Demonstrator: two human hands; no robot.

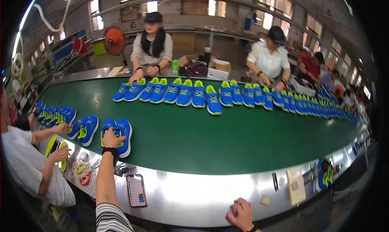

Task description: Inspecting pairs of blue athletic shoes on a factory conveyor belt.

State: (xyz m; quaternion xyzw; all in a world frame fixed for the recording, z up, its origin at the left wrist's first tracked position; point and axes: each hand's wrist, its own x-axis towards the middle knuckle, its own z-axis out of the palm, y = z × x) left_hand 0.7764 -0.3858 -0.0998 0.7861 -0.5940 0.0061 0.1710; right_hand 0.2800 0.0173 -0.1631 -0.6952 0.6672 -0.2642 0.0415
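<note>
Evidently, in the head view, a broad green work surface (227, 139) is curving across the room, with a shiny metal ledge (174, 191) running along its near side. The left hand (112, 139) is grasping a pair of blue shoes (126, 128) by the collars at the surface's near left. The right hand (242, 213) is resting half-curled at the ledge; whether it is clasping anything one cannot tell. A phone (136, 190) and a striped pad (296, 186) are lying on the metal. Along the far side, a long row of blue shoes (198, 95) is stretching rightward, two workers in dark caps (153, 45) standing behind it. Beyond them, an orange fan (114, 41) is standing beneath tall, bright windows (95, 14).
</note>
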